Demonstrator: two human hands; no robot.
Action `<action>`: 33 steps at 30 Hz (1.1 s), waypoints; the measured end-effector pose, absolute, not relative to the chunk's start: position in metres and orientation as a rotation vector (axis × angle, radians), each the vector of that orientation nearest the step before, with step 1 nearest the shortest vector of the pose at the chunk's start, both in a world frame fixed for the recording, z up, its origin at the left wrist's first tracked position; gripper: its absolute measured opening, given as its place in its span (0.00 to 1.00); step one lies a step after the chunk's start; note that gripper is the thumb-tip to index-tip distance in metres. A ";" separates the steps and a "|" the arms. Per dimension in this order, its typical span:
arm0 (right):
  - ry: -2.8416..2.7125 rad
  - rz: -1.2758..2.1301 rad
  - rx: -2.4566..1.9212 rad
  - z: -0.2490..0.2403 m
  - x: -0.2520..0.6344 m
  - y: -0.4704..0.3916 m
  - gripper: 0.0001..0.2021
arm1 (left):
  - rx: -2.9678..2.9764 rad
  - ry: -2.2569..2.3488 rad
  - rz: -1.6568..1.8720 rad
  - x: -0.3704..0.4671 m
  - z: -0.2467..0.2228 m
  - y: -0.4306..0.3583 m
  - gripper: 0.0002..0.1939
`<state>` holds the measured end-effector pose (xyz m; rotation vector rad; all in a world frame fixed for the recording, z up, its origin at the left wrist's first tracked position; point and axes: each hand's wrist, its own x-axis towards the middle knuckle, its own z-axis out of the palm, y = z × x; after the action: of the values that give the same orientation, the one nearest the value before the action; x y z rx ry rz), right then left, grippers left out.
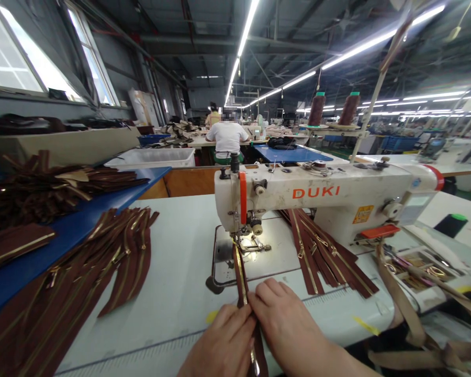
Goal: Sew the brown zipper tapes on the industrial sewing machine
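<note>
A brown zipper with gold teeth runs from under the needle area of a white sewing machine down toward me. My left hand grips the zipper's left edge, fingers closed on it. Close against it, my right hand pinches the same zipper from the right side. Fingertips of both hands nearly meet over the tape. The zipper's lower end, where something shiny shows, hangs past my hands toward the table's front edge.
Brown zippers lie heaped on the left of the table, more zippers behind the needle on the right. A blue board holds another pile. At right stand a parts tray and a black thread cone. A person sits ahead.
</note>
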<state>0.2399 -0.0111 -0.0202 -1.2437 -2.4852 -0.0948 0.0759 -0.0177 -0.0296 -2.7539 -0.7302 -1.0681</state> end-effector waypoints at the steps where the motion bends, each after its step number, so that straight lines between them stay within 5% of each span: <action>1: -2.508 -0.124 -1.226 -0.020 0.240 -0.011 0.06 | -2.788 -0.729 -1.082 0.072 -0.029 -0.018 0.17; 14: -2.675 -0.263 -1.093 -0.008 0.242 -0.011 0.06 | -3.045 -0.828 -0.635 0.062 0.006 0.027 0.11; 33: -2.643 -0.018 -1.038 -0.003 0.257 -0.004 0.07 | -3.076 -0.923 -0.760 0.058 0.004 0.025 0.13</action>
<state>0.2569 -0.0035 -0.0032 -1.0383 -2.6429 -0.0179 0.0578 0.0247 0.0041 -3.0760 -0.9233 -0.7602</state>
